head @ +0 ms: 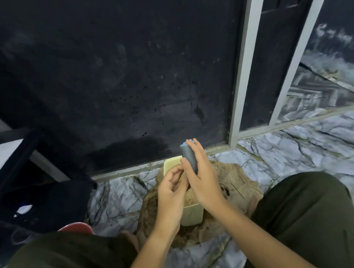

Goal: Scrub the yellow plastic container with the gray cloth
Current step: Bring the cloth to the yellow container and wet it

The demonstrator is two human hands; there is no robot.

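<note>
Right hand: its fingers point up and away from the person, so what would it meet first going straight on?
Probably the dark glass pane behind the floor track. The right hand grips the gray cloth over the yellow container; depth is uncertain.

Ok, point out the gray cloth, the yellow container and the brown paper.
gray cloth (188,153), head view, upper part of the roll.
yellow container (192,214), head view, near wall.
brown paper (242,185), head view, bare right part.
</note>
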